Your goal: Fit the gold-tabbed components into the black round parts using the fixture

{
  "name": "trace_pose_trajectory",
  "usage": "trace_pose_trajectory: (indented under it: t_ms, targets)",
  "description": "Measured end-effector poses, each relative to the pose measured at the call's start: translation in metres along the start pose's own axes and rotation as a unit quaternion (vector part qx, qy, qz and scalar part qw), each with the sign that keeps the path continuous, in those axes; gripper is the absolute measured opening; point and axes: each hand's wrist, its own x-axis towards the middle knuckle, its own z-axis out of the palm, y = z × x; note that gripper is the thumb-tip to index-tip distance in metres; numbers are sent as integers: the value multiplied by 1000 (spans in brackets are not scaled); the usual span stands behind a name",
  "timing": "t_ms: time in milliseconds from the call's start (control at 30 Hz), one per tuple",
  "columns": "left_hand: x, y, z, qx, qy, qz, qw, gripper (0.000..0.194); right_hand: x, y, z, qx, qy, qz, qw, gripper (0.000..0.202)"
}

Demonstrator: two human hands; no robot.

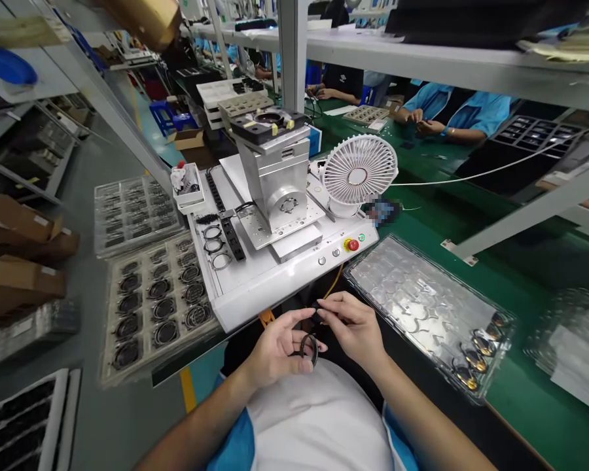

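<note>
Here, the thin, dark, open-centred ring [315, 353] sits low in the left hand [277, 347], just in front of the white shirt front [319, 405]. The thumb and lower fingers curl around its near side, while the forefinger reaches out towards the right hand [357, 327]. That right hand is mostly closed, its thumb and forefinger drawn together at a small dark piece [317, 316] between the two hands; the piece is too small to identify, and whether it joins the ring cannot be told.

The ring looks very light and fairly stiff, probably plastic or thin metal, yet its narrow band could bend or crack if squeezed across the middle. Its smooth edge may slip or turn between bare fingers, so a gentle pinch on the outer rim, with a second finger steadying the opposite side, suits it best. The small piece seems to call for fingertips only, and could easily drop.

Beyond the left hand, more thin rings [222, 269] lie on the white metal machine base [255, 294]; a clear plastic tray [412, 294] is on the right.
</note>
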Motion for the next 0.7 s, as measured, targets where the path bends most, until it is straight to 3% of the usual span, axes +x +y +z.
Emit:
trace_pose_trajectory:
  t_ms: [167, 300, 367, 433, 500, 567, 633, 700]
  targets:
    - [2, -7, -5, -59, 22, -36, 997, 84, -3, 1, -1, -69, -75, -72, 992, 15]
    - [6, -3, -7, -88, 36, -31, 995, 80, 19, -3, -5, -107, -152, -87, 979, 14]
    - [8, 1, -9, -84, 60, -18, 995, 82, 45, -2, -4, -89, -117, -33, 989, 20]
    - [8, 4, -11, -62, 79, 0, 995, 86, 81, 4, 1, -29, -44, 69, 996, 30]
    - [6, 7, -13, -28, 77, 23, 996, 92, 119, 11, 8, 30, 21, 161, 986, 38]
    - [1, 9, -14, 7, 64, 43, 997, 100, 149, 17, 14, 52, 59, 207, 975, 41]
    - [-6, 10, -15, 42, 57, 65, 995, 106, 162, 21, 16, 45, 81, 220, 971, 42]
    - [-14, 10, -16, 91, 69, 91, 989, 105, 155, 22, 15, 38, 101, 220, 969, 46]
